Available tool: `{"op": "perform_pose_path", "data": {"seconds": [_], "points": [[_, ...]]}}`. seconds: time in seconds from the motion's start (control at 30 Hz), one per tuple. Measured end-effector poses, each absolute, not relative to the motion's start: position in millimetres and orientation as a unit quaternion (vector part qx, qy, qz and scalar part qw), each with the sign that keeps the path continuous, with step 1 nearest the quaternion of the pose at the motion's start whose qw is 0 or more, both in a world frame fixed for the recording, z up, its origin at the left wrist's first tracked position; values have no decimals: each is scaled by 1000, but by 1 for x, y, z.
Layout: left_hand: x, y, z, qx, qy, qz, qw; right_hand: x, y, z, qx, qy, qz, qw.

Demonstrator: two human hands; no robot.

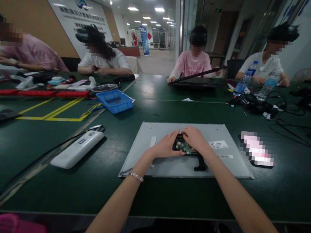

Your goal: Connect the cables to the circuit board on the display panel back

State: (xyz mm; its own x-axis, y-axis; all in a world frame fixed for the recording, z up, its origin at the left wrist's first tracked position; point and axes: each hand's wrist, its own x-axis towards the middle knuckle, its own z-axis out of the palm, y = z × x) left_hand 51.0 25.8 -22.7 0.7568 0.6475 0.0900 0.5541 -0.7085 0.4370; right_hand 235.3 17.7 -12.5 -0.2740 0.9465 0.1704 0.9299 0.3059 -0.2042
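A grey metal panel [222,163], the back of a flat screen, lies face down on the green table in front of me. At its middle sits a small black circuit board [183,147] with green parts. My left hand [165,146] curls round the board's left side, a bead bracelet on that wrist. My right hand [196,138] grips the board's top right edge with bent fingers. A black strip [200,164] runs from the board toward me.
A white power bank [77,148] with a cable lies to the left, a blue plastic tray [114,101] beyond it. A pixelated phone [256,149] lies right of the panel. Other people sit round the table with bottles [243,83], cables and tools.
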Motion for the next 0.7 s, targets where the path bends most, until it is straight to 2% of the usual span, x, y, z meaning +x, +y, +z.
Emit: {"op": "perform_pose_path", "data": {"seconds": [0.3,0.6,0.7], "points": [[52,27,-22,916,334,111,193,236,17,-12,-588,-797,35,133],[54,27,-20,909,352,103,198,237,18,-14,-582,-793,29,180],[54,29,-21,909,350,107,201,238,18,-14,-592,-788,35,165]]}}
